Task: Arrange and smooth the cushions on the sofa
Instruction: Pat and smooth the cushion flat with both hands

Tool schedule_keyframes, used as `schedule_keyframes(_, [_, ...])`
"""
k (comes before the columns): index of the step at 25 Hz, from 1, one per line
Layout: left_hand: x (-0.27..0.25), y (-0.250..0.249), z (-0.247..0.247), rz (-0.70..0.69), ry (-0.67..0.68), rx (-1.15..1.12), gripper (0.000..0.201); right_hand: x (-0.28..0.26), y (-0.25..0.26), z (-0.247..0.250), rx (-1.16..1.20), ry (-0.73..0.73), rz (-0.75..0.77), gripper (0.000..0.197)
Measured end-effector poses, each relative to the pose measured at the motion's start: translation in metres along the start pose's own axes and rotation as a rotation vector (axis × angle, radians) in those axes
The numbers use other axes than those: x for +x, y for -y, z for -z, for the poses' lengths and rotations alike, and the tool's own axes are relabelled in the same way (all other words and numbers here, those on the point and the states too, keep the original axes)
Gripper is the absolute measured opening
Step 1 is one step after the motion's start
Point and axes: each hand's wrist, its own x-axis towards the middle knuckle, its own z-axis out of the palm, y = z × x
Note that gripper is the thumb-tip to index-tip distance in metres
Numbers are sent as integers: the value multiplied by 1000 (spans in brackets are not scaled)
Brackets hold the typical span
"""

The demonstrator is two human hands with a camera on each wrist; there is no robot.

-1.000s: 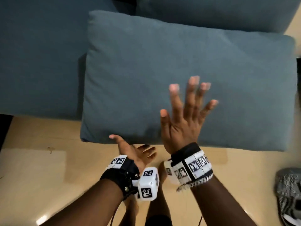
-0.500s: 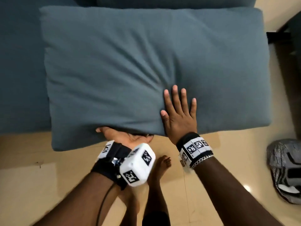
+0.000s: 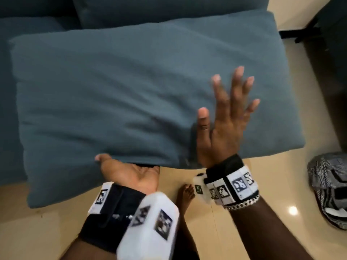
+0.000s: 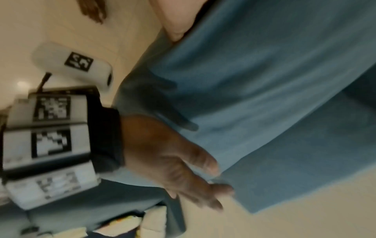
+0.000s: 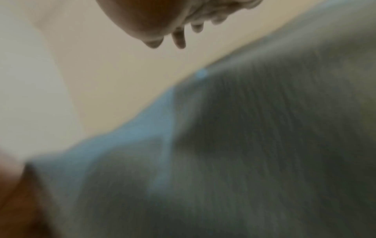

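A large blue-grey cushion [image 3: 131, 91] lies with its far side on the sofa seat [image 3: 9, 113] and its near edge out over the floor. My left hand [image 3: 129, 171] is palm up beneath that near edge. Its fingers are hidden under the cushion and its thumb points left along the edge. My right hand [image 3: 225, 109] hovers just above the cushion's right half, fingers straight and spread, holding nothing. The fabric beside it is creased. In the left wrist view the right hand [image 4: 183, 169] is blurred over the cushion [image 4: 264, 80]. The right wrist view shows only blurred cushion fabric [image 5: 254, 145].
A sofa back cushion [image 3: 169, 10] stands behind. Beige tiled floor [image 3: 37, 231] runs below the cushion, with my bare foot [image 3: 185, 194] on it. A black-and-white checked bag [image 3: 330, 188] lies on the floor at right. Dark furniture [image 3: 330, 44] stands at the far right.
Half a second ago my right hand pressed flat on the cushion; now it is lifted off with fingers spread. The left hand stays under the near edge.
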Motion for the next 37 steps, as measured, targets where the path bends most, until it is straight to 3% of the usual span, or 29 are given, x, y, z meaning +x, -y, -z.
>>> schedule_keyframes(1, [-13, 14, -6, -5, 23, 93, 58, 4, -13, 10, 1, -100, -54, 60])
schedule_keyframes(2, [-25, 27, -17, 25, 91, 213, 51, 7, -30, 12, -74, -101, -68, 60])
schedule_keyframes(4, [-38, 44, -42, 91, 274, 483, 47, 3, -58, -6, -323, 223, -71, 66])
schedule_keyframes(5, [-42, 51, -62, 76, 369, 624, 47, -2, -73, -14, -383, 378, -77, 68])
schedule_keyframes(6, [-45, 54, -85, -23, 474, 750, 49, -3, -81, -14, -364, 439, -90, 67])
schedule_keyframes(7, [-38, 57, -109, -273, 582, 922, 52, 6, -87, -3, -268, 397, -99, 67])
schedule_keyframes(8, [-28, 60, -129, -600, 671, 1169, 58, 16, -90, 15, -120, 254, -107, 64])
schedule_keyframes(9, [-9, 67, -142, -946, 694, 1514, 68, 24, -91, 37, -4, 33, -123, 61])
schedule_keyframes(10, [11, 75, -151, -1168, 618, 1893, 77, 23, -99, 53, 7, -182, -148, 59])
schedule_keyframes(11, [36, 83, -156, -1293, 498, 2197, 82, 20, -111, 57, -44, -293, -175, 58])
schedule_keyframes(12, [59, 87, -161, -1337, 407, 2380, 85, 17, -121, 51, -141, -241, -195, 59])
schedule_keyframes(14, [93, 86, -179, -1224, 378, 2563, 89, 3, -133, 13, -345, 151, -299, 64])
schedule_keyframes(15, [106, 80, -190, -1143, 397, 2625, 90, 1, -136, 0, -344, 269, -341, 65])
schedule_keyframes(16, [117, 77, -203, -1069, 416, 2673, 90, 7, -140, 2, -287, 283, -347, 64])
schedule_keyframes(17, [127, 71, -218, -1009, 412, 2715, 90, 23, -146, 13, -166, 175, -322, 61])
schedule_keyframes(19, [141, 68, -234, -907, 427, 2768, 91, 46, -151, 57, 19, -248, -317, 56])
schedule_keyframes(20, [146, 70, -238, -857, 435, 2782, 91, 48, -160, 71, 12, -453, -338, 55])
schedule_keyframes(21, [150, 72, -241, -830, 442, 2788, 91, 43, -176, 71, -39, -540, -366, 55])
schedule_keyframes(22, [153, 72, -243, -812, 439, 2793, 90, 38, -185, 60, -106, -475, -446, 59])
schedule_keyframes(24, [154, 73, -246, -778, 423, 2794, 91, 16, -188, 17, -158, -31, -657, 69])
schedule_keyframes(25, [153, 76, -245, -761, 429, 2799, 91, 11, -194, 10, -120, 84, -721, 70])
schedule_keyframes(26, [154, 78, -243, -772, 431, 2799, 92, 17, -198, 16, -63, 80, -741, 68])
schedule_keyframes(28, [157, 77, -242, -806, 427, 2771, 90, 24, -203, 45, 87, -294, -609, 58])
schedule_keyframes(30, [160, 79, -242, -821, 448, 2727, 85, 21, -176, 62, 8, -607, -486, 50])
schedule_keyframes(32, [163, 77, -242, -869, 464, 2713, 83, 17, -140, 29, -183, -395, -426, 56])
schedule_keyframes(34, [157, 76, -235, -874, 478, 2721, 86, -5, -122, -21, -258, -194, -564, 54])
schedule_keyframes(36, [155, 78, -229, -906, 525, 2686, 85, -4, -133, -19, -166, -239, -632, 56])
schedule_keyframes(37, [154, 74, -227, -912, 525, 2663, 84, -7, -130, -7, -25, -349, -600, 57])
